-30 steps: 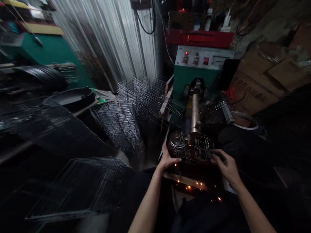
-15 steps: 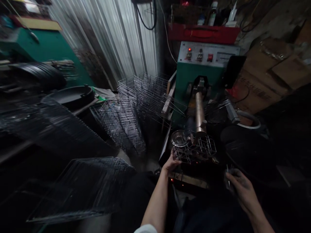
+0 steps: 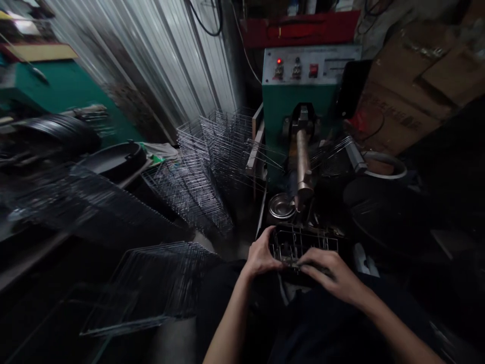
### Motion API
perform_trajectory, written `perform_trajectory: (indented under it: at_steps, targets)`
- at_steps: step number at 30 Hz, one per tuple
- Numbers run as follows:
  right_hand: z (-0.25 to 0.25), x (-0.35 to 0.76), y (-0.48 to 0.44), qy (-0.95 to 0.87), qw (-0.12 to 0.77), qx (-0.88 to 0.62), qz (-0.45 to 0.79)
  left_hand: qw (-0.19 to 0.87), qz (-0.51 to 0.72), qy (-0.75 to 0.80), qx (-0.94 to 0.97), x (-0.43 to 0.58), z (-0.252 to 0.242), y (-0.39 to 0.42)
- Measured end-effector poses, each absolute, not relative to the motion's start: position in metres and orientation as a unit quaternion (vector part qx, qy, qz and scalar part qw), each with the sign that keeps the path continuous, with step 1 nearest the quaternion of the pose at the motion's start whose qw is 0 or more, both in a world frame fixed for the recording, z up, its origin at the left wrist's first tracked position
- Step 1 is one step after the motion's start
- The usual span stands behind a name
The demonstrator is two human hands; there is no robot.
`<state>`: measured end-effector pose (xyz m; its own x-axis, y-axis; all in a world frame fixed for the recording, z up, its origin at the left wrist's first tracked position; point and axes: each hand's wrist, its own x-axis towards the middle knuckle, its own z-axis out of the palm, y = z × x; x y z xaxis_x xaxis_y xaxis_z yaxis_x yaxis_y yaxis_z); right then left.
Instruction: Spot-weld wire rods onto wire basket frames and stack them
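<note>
My left hand (image 3: 262,257) is closed on the left end of a small wire rack (image 3: 303,237), thumb in front and fingers behind. At the rack's near side my right hand (image 3: 329,270) has its fingers pinched together. A thin greyish thing shows under its fingers, too dark and blurred to name. Just beyond the rack, the thick copper-coloured rod (image 3: 303,162) of a green machine (image 3: 299,93) points toward me and ends in a downward tip. A round metal dish (image 3: 282,206) sits to the left of that tip.
Stacked wire grids (image 3: 197,177) stand left of the machine, with another wire stack (image 3: 159,283) nearer me. Black round pans (image 3: 113,159) lie at far left. Cardboard boxes (image 3: 409,101) and a grey ring-shaped rim (image 3: 386,167) are on the right.
The wire rack has come out from under the rod toward me in my left hand. My right hand, which held thin wires off to the right, has moved left to the rack. The view has shifted.
</note>
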<state>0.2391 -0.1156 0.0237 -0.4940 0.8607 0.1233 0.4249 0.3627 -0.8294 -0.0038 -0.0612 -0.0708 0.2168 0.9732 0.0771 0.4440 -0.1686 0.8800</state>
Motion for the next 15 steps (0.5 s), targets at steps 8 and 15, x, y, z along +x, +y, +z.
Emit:
perform_trajectory:
  at_steps: [8,15]
  targets:
    - [-0.029,0.245,-0.09,-0.892,0.23,-0.389,0.032,0.307,0.308,0.554,0.71,0.053,-0.057,-0.048]
    - [-0.03,0.254,-0.089,-0.884,0.284,-0.37,0.029,0.297,0.306,0.547,0.72,0.061,-0.052,-0.042]
